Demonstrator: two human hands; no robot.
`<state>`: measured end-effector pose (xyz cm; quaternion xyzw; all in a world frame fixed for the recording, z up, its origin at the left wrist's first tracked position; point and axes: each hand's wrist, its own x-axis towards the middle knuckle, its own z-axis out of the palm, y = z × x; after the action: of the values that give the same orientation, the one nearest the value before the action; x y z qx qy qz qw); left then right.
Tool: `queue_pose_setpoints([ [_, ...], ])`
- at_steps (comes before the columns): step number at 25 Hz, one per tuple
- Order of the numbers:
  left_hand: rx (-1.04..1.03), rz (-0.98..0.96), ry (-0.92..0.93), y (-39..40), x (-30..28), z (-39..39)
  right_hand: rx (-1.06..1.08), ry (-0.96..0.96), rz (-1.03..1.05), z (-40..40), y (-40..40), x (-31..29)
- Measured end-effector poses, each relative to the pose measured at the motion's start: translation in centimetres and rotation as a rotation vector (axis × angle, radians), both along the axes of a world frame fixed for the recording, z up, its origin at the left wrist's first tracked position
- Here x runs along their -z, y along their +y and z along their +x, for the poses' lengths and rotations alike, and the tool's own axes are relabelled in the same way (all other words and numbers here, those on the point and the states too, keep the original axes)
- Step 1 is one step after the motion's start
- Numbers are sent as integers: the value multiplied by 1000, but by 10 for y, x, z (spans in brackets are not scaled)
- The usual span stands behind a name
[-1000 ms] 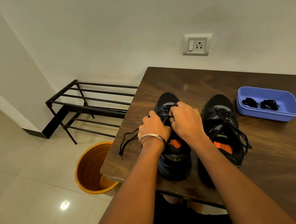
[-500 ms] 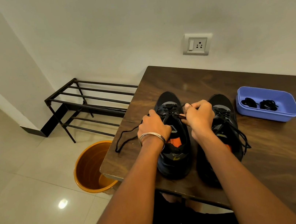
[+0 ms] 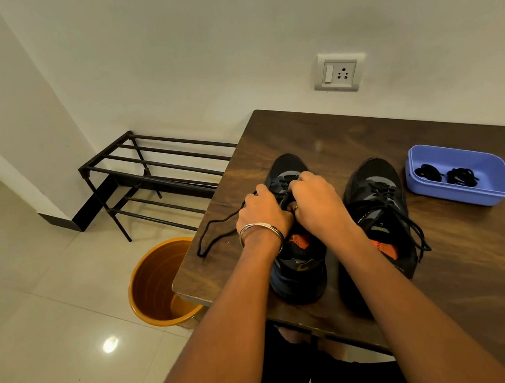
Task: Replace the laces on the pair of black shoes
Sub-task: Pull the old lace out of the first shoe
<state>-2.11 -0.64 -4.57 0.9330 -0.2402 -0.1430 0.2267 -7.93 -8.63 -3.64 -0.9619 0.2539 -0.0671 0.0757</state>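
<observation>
Two black shoes stand side by side on the dark wooden table (image 3: 451, 260). Both my hands work over the lacing of the left shoe (image 3: 299, 269). My left hand (image 3: 262, 211), with a metal bangle on the wrist, grips the shoe's upper at its left side. My right hand (image 3: 317, 204) has its fingers curled on the lace near the toe end of the eyelets. A loose black lace end (image 3: 214, 233) trails left across the table. The right shoe (image 3: 379, 215) is fully laced and untouched.
A blue plastic tray (image 3: 481, 193) at the right holds two coiled black laces (image 3: 445, 174). An orange bucket (image 3: 157, 284) stands on the floor by the table's left corner. A black metal shoe rack (image 3: 156, 173) lines the wall. A wall socket (image 3: 340, 72) is above the table.
My right hand had pulled out to the right half a second ago; it is now back over the left shoe's eyelets. The loose lace end has shifted slightly on the table.
</observation>
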Motion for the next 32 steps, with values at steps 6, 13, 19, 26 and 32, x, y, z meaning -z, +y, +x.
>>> queue_pose_setpoints([
  [6, -9, -16, -4, 0, 2, 1, 107, -127, -2, 4, 6, 2],
  [13, -18, 4, 20, 2, -1, 3, 722, -832, 961, 2, -10, 6],
  [19, -14, 6, 10, 2, -1, 3, 730, -913, 786, -8, -11, -15],
  [26, 0, 30, -2, 0, 0, 3, 6, -22, 99, 3, -3, -10],
  [32, -6, -4, 14, 1, 0, 4, 88, -106, -44, 7, 3, 5],
])
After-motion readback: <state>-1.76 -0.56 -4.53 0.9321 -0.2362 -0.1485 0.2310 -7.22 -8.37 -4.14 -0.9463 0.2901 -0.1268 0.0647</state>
